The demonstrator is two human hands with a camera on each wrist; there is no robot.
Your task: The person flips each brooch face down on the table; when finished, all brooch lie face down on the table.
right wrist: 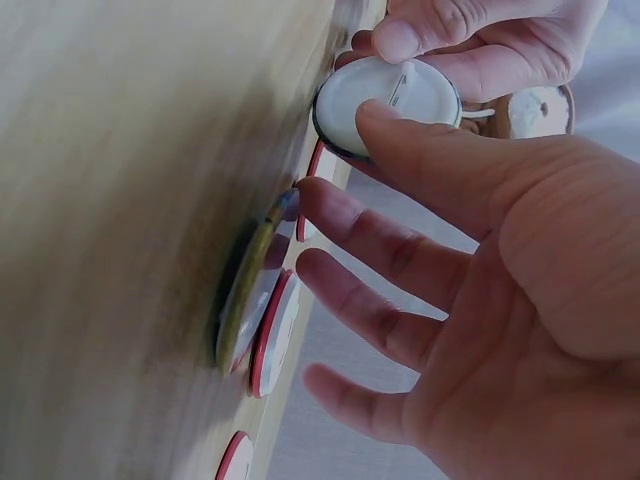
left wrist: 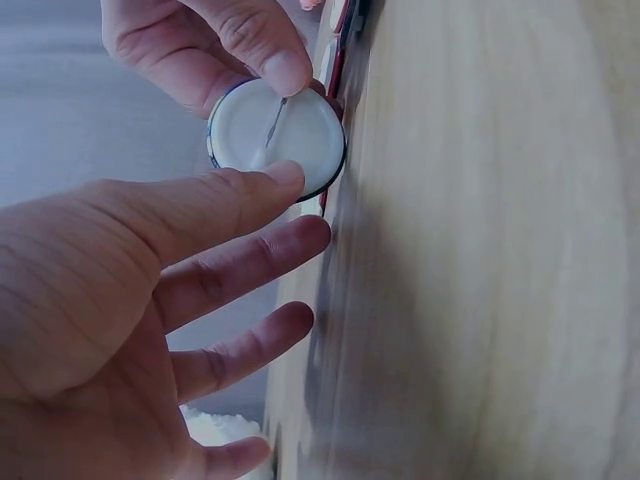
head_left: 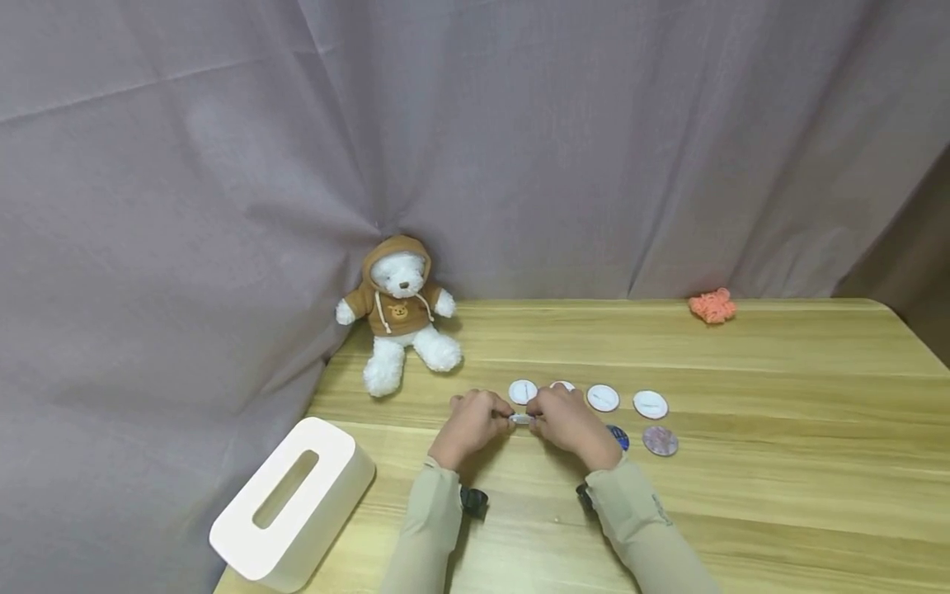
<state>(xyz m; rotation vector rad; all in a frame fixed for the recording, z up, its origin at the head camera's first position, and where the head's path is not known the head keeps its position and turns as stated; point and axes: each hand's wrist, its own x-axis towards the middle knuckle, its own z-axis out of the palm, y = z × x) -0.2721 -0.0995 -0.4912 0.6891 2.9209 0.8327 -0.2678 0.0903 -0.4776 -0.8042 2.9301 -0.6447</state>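
Both hands hold one round pin-back button badge (head_left: 521, 419) just above the table, in front of me. Its white back (left wrist: 240, 125) with a thin metal pin faces the wrist cameras, and its printed front is turned away. My left hand (head_left: 471, 421) pinches one edge, thumb on the white back, the other fingers spread. From the opposite side my right hand (head_left: 567, 421) pinches it, thumb close to the pin. Below the right hand's fingers lies a blue badge (head_left: 618, 437), partly hidden in the head view. Beside it is a pinkish-purple badge (head_left: 660, 440).
Beyond the hands, several badges lie white back up in a row, among them one at the left (head_left: 523, 392) and one at the right (head_left: 651, 404). A teddy bear (head_left: 401, 305) sits back left, a white tissue box (head_left: 297, 495) front left, an orange-pink fluffy bundle (head_left: 713, 306) back right.
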